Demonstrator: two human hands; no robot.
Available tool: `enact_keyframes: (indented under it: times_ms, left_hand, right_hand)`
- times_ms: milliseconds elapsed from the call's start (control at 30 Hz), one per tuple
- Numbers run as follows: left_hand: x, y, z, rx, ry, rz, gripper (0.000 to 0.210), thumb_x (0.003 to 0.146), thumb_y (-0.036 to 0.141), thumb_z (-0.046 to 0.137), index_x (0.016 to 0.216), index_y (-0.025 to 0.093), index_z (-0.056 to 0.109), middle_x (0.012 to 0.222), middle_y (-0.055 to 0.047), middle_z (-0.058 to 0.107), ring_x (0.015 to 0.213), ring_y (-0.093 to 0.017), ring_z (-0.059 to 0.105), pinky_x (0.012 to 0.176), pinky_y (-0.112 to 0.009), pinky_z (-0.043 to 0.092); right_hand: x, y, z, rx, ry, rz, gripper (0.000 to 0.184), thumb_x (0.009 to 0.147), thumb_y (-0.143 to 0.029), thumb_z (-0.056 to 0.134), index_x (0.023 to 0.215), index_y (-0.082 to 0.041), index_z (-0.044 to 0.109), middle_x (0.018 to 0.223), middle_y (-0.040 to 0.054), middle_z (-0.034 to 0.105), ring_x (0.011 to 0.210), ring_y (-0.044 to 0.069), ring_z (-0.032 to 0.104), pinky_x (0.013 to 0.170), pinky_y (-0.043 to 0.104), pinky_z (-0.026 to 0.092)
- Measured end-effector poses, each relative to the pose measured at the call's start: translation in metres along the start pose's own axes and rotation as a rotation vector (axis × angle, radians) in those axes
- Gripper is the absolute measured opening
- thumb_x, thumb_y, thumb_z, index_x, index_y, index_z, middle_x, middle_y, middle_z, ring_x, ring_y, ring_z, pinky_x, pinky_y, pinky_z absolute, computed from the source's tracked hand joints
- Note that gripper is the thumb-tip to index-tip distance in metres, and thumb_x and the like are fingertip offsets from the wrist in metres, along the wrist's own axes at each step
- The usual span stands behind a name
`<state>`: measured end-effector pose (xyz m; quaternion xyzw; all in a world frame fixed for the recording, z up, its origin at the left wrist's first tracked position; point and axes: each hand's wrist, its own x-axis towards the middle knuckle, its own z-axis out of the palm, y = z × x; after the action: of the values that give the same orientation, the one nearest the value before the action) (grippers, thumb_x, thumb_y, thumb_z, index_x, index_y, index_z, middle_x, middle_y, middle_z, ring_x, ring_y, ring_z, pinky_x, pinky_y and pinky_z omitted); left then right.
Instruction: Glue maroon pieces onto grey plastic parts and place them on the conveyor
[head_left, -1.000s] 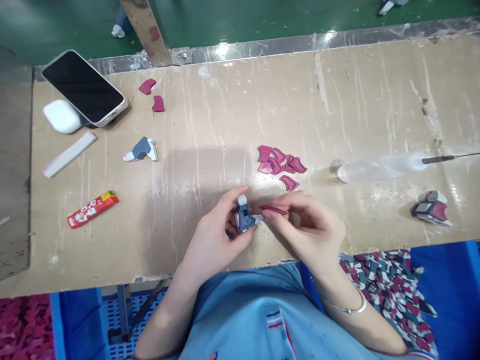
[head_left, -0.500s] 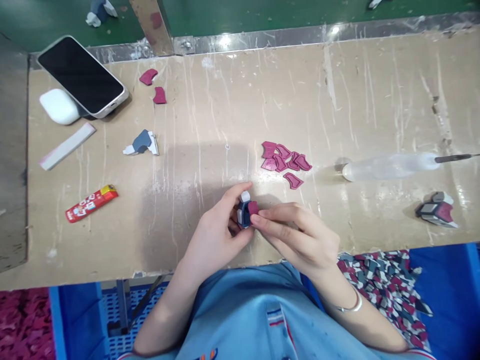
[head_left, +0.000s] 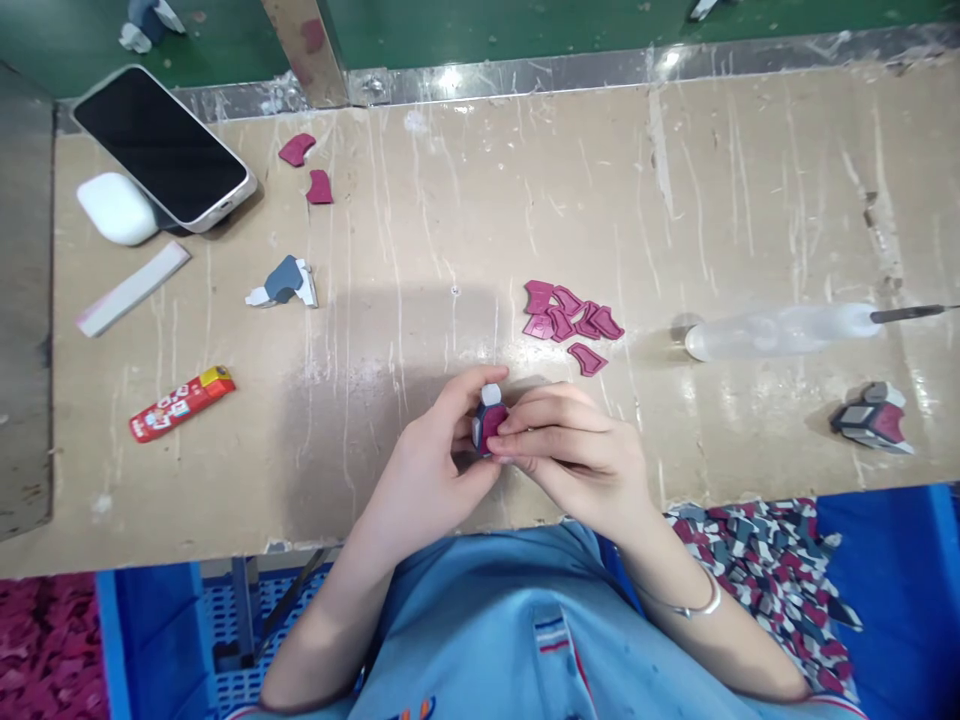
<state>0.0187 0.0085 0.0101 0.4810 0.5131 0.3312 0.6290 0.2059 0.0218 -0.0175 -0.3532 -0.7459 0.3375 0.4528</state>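
Observation:
Near the bench's front edge my left hand [head_left: 431,465] grips a small dark-blue and white plastic part [head_left: 480,424] between thumb and fingers. A maroon plastic piece [head_left: 492,422] lies against the face of that part. My right hand [head_left: 581,450] is closed, with its fingertips pressed on the maroon piece. Just beyond my hands is a small pile of maroon pieces [head_left: 559,315], and one loose maroon piece [head_left: 587,359] lies closer to me. An assembled grey, white and maroon part [head_left: 874,417] rests at the far right.
A phone [head_left: 165,150], a white case [head_left: 118,208], a pale strip [head_left: 133,289] and a red packet [head_left: 182,404] lie at left. A translucent bottle [head_left: 784,332] with a thin tip lies at right. Blue bins [head_left: 892,600] below the bench hold many parts.
My right fingers have brought the maroon piece from the side of the dark-blue part onto its face. The right hand has shifted slightly left; the left hand holds its place.

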Motion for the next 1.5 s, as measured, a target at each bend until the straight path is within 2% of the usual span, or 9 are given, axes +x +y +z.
enact_keyframes:
  times_ms: [167,300,400,500,700,833,1100,1400,1500]
  left_hand:
    - [-0.004,0.001,-0.005,-0.196,-0.014,-0.032,0.062,0.089,0.019,0.078,0.146,0.026,0.053,0.114,-0.003,0.075,0.101,-0.018,0.079,0.091,-0.029,0.066]
    - [-0.006,-0.004,-0.006,-0.355,0.010,-0.063,0.062,0.092,0.028,0.083,0.146,0.027,0.052,0.112,-0.004,0.078,0.098,-0.020,0.081,0.088,-0.031,0.068]
    - [-0.005,-0.010,-0.005,-0.396,0.026,-0.062,0.069,0.090,0.040,0.087,0.148,0.027,0.051,0.114,-0.007,0.080,0.102,-0.024,0.082,0.087,-0.034,0.070]
    - [-0.004,-0.015,-0.005,-0.421,0.041,-0.022,0.068,0.090,0.046,0.088,0.147,0.029,0.055,0.110,-0.005,0.080,0.097,-0.022,0.082,0.084,-0.032,0.069]
    - [-0.007,-0.023,-0.009,-0.338,0.060,-0.011,0.061,0.091,0.052,0.086,0.144,0.030,0.064,0.098,-0.003,0.073,0.085,-0.017,0.074,0.079,-0.027,0.065]
    - [-0.007,-0.018,-0.008,-0.356,0.101,-0.028,0.059,0.089,0.046,0.089,0.140,0.028,0.066,0.095,-0.001,0.070,0.081,-0.014,0.070,0.076,-0.024,0.063]
    - [-0.001,-0.005,-0.004,-0.477,0.073,-0.023,0.051,0.089,0.027,0.090,0.133,0.025,0.063,0.094,0.001,0.077,0.084,-0.011,0.075,0.078,-0.018,0.062]
    - [0.002,-0.011,-0.006,-0.449,0.043,0.087,0.040,0.093,0.025,0.088,0.126,0.027,0.066,0.092,0.002,0.077,0.079,-0.011,0.073,0.077,-0.019,0.062]
    - [0.002,-0.012,-0.005,-0.421,0.058,0.093,0.046,0.093,0.028,0.088,0.132,0.028,0.065,0.092,0.001,0.078,0.080,-0.012,0.075,0.079,-0.022,0.064]
  right_hand:
    - [0.002,-0.004,0.000,0.003,-0.010,0.046,0.023,0.101,-0.009,0.068,0.102,-0.029,0.080,0.102,0.0016,0.086,0.098,0.023,0.079,0.093,0.043,0.067]
    - [0.000,-0.010,0.000,0.226,0.008,0.181,0.020,0.106,-0.012,0.060,0.112,-0.028,0.070,0.110,0.0049,0.085,0.105,0.023,0.080,0.091,0.042,0.070]
    - [-0.004,-0.011,0.004,0.322,0.065,0.248,0.018,0.105,-0.016,0.065,0.117,-0.029,0.064,0.116,0.0067,0.082,0.112,0.023,0.080,0.089,0.040,0.071]
    - [-0.005,-0.009,0.007,0.254,0.063,0.208,0.018,0.103,-0.015,0.070,0.114,-0.029,0.064,0.112,0.0056,0.082,0.107,0.023,0.080,0.091,0.041,0.071]
    - [-0.001,-0.007,0.008,0.222,0.082,0.144,0.021,0.100,-0.010,0.072,0.109,-0.029,0.065,0.104,0.0038,0.083,0.097,0.021,0.080,0.084,0.038,0.069]
    - [-0.003,-0.008,0.009,0.200,0.084,0.138,0.024,0.097,-0.007,0.072,0.105,-0.028,0.065,0.105,0.0040,0.084,0.094,0.021,0.080,0.081,0.037,0.068]
    - [-0.009,-0.008,0.014,0.202,0.099,0.135,0.025,0.098,-0.003,0.068,0.100,-0.027,0.061,0.105,0.0049,0.083,0.098,0.020,0.082,0.085,0.035,0.070]
    - [-0.004,-0.007,0.015,0.135,0.091,-0.012,0.026,0.097,-0.001,0.066,0.101,-0.025,0.061,0.103,0.0074,0.084,0.098,0.020,0.083,0.087,0.035,0.071]
    - [-0.005,-0.007,0.016,0.174,0.114,0.033,0.026,0.097,-0.001,0.067,0.100,-0.026,0.060,0.104,0.0059,0.083,0.098,0.020,0.082,0.086,0.035,0.071]
